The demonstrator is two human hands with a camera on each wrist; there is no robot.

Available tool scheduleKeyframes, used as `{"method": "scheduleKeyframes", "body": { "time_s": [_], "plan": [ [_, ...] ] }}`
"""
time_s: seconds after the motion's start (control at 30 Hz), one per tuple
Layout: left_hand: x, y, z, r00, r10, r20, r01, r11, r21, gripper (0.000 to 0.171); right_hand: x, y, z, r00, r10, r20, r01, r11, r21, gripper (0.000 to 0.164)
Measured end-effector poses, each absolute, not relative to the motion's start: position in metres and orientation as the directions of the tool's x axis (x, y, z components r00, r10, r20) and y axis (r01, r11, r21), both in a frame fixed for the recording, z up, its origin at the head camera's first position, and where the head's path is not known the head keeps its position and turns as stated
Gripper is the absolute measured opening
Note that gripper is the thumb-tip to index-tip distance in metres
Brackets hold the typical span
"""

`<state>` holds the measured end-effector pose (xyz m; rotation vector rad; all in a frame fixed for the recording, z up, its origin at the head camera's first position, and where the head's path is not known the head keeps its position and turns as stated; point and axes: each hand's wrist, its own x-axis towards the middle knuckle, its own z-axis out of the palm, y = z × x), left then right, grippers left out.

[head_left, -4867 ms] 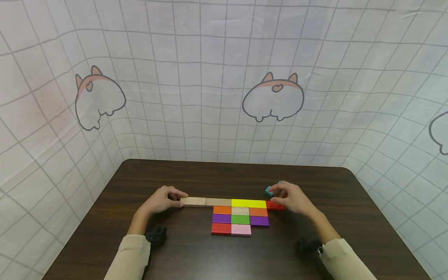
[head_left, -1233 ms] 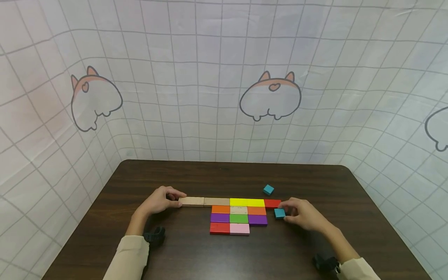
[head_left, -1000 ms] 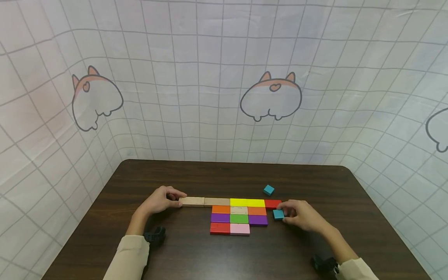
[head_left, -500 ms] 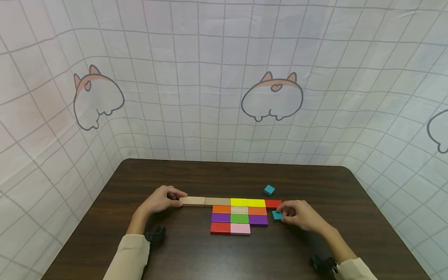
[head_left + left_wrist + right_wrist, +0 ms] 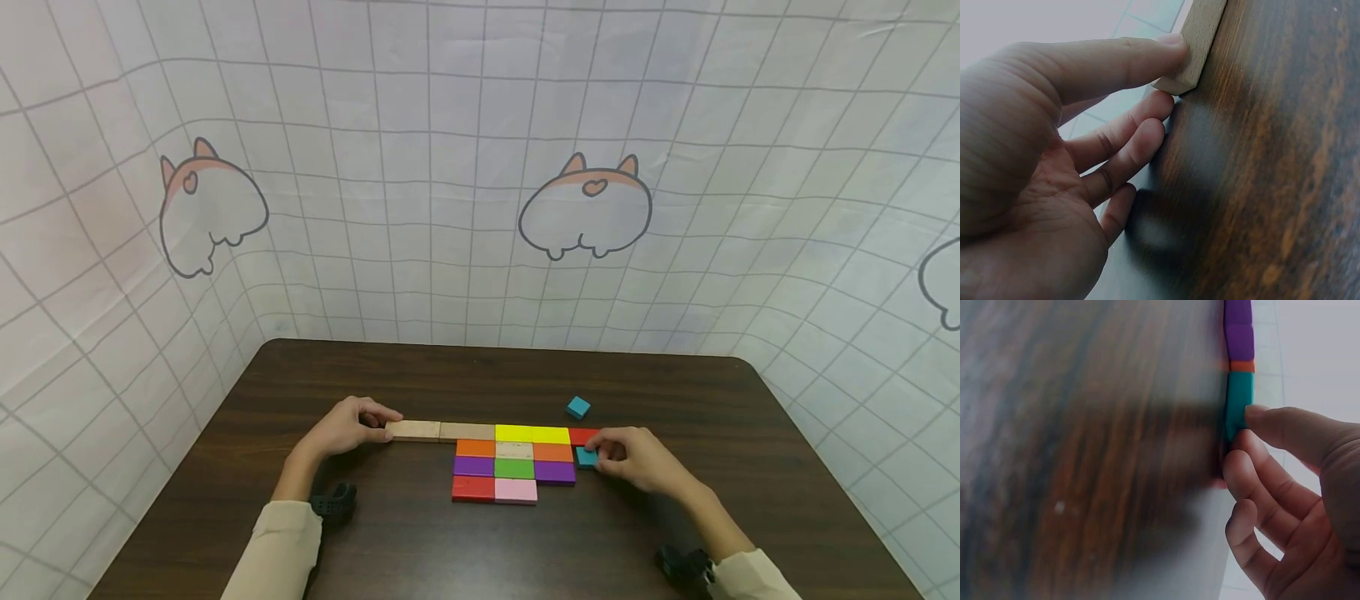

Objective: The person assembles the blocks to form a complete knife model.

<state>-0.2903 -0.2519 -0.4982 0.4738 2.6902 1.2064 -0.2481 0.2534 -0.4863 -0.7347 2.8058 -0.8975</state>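
My left hand (image 5: 348, 429) pinches the left end of a bare wooden domino block (image 5: 415, 430), its thumb (image 5: 1154, 59) lying along the block's side in the left wrist view. A second bare block (image 5: 467, 432), two yellow blocks (image 5: 532, 434) and a red block (image 5: 582, 436) continue that row to the right. My right hand (image 5: 645, 458) holds a teal block (image 5: 586, 457) by its right end between thumb and fingers. This teal block lies flat just below the red one, beside the right orange block (image 5: 552, 452). Part of the red block is hidden behind the right fingertips.
Below the yellow row sit an orange-and-bare row, a purple row with a green block (image 5: 514, 468) in its middle, and a red-and-pink pair (image 5: 515, 492). Another teal block (image 5: 578, 407) lies loose behind the row. The dark table (image 5: 420, 542) meets a grid-patterned curtain (image 5: 420, 275).
My right hand has left the red block, brought one teal block from behind the row to below it, and slid it left against the orange block. My left hand stays put.
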Motion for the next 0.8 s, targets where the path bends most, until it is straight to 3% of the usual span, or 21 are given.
{"method": "scheduleKeyframes", "body": {
  "time_s": [0.8],
  "plan": [
    [-0.2885, -0.2504, -0.4971, -0.935, 0.354, 0.006, 0.242, 0.626, 0.741, 0.028, -0.2554, 0.2489, -0.4855, -0.883, -0.469, 0.006, -0.389, 0.725, -0.569, 0.018]
  ]
}}
